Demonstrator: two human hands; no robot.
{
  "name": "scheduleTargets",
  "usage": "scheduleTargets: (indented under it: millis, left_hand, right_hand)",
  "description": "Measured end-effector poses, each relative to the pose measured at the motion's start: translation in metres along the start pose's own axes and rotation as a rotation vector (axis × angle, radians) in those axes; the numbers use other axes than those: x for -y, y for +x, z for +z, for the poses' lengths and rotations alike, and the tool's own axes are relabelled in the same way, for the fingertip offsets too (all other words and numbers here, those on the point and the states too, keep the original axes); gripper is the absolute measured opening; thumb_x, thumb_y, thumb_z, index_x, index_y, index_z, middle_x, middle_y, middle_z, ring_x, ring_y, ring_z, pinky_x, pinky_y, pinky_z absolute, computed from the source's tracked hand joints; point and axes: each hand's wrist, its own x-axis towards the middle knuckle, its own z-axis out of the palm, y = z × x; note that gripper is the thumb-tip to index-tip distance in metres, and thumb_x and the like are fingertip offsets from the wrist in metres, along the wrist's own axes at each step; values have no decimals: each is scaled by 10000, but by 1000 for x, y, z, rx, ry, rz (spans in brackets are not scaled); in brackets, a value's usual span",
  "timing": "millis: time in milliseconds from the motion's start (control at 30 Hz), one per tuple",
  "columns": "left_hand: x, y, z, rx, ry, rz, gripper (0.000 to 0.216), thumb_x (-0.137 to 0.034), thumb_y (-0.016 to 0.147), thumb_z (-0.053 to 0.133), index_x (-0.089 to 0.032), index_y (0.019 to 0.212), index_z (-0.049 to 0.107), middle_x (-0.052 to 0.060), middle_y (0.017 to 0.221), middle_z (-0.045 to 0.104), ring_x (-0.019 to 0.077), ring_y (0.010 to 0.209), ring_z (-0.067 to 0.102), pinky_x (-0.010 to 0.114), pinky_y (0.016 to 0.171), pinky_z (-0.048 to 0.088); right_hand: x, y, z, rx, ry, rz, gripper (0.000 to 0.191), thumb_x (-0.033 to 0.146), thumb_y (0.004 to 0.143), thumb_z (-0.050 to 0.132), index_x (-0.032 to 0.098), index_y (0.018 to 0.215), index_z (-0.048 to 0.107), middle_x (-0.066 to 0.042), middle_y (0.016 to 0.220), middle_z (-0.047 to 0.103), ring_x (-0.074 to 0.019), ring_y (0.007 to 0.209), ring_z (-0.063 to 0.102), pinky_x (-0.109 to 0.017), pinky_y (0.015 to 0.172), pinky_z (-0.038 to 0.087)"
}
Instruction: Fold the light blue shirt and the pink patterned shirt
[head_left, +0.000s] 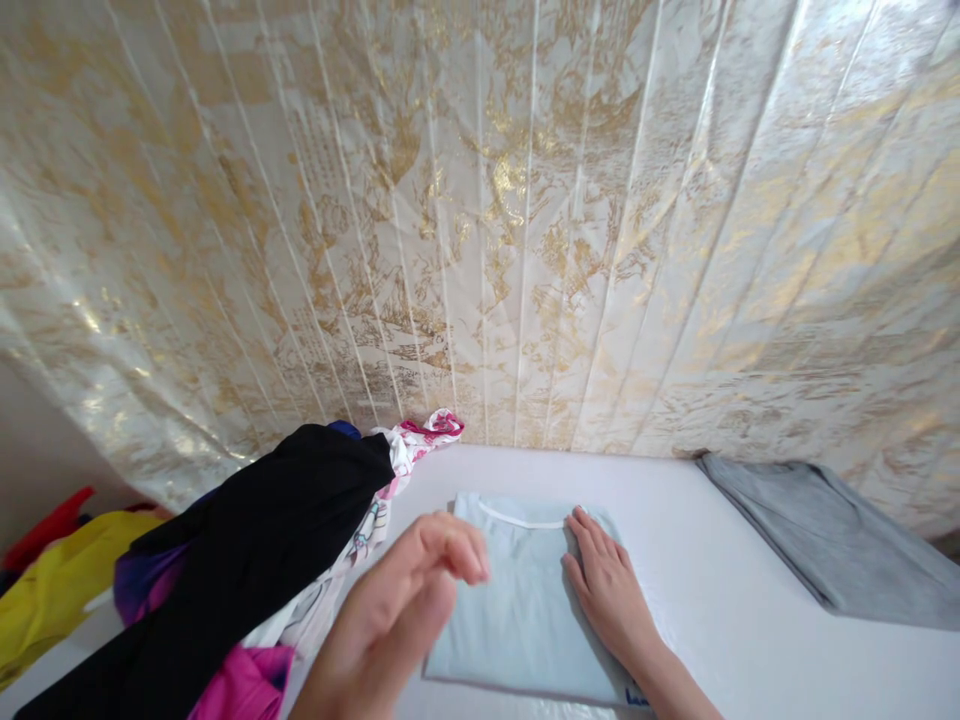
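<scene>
A pale blue garment [517, 610], folded into a neat rectangle, lies on the white table [720, 600] right in front of me. My right hand [607, 590] rests flat on the garment's right side, fingers stretched toward its white neckline. My left hand [405, 610] hovers above the garment's left edge, raised off the cloth, fingers loosely bent and apart, holding nothing.
A heap of clothes sits at the left: a black piece [262, 560] on top, pink [244, 685], white patterned and yellow [60, 590] pieces beneath. A grey folded garment [832, 540] lies at the right. A white and gold patterned sheet [480, 220] hangs behind the table.
</scene>
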Motion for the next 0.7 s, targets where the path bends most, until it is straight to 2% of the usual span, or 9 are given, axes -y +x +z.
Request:
scheduleTargets:
  millis: [100, 200, 300, 400, 567, 700]
  left_hand:
    - [-7, 42, -9, 57, 490, -99, 118, -236, 926, 460, -212, 886, 568, 11, 911, 633, 192, 874, 585, 286, 798, 423]
    - [10, 57, -13, 105, 789, -253, 178, -88, 877, 441, -207, 880, 573, 11, 925, 668, 174, 873, 618, 251, 773, 402]
    - [27, 55, -11, 168, 809, -335, 199, -81, 880, 471, -221, 939, 601, -1, 927, 700, 165, 917, 645, 217, 746, 402]
    - [32, 52, -6, 178, 812, -330, 198, -95, 884, 490, -235, 950, 614, -13, 937, 712, 160, 918, 656, 204, 724, 400]
    - [31, 53, 1, 189, 798, -309, 203, -94, 879, 492, -245, 945, 610, -26, 932, 712, 149, 905, 661, 197, 711, 393]
    - [28, 54, 2, 194, 808, -324, 248, -76, 886, 443, -254, 959, 599, -27, 931, 710, 147, 899, 664, 200, 703, 389]
  right_hand:
    - [-1, -1, 1, -7, 0, 1, 439, 293, 919, 387, 142, 1313, 507, -126, 1426, 501, -265, 1287, 475, -451, 1010, 414]
    - [-2, -1, 3, -23, 23, 0, 422, 289, 914, 391, 157, 1296, 514, -126, 1415, 511, -273, 1278, 483, -464, 994, 425]
    - [1, 1, 1, -57, 77, -17, 427, 225, 880, 404, 162, 1291, 502, -135, 1402, 517, -287, 1268, 489, -476, 970, 439]
    - [19, 13, -6, -68, 182, -94, 485, 134, 841, 402, 189, 1319, 464, -119, 1365, 545, -277, 1277, 479, -473, 990, 426]
    - [75, 56, -16, 109, 365, -194, 567, 31, 751, 462, 189, 1295, 480, -103, 1252, 610, -236, 1166, 545, -399, 976, 441]
    - [114, 95, -7, 204, 375, -225, 647, -17, 672, 479, 165, 1292, 509, -99, 1250, 616, -225, 1116, 542, -353, 945, 436]
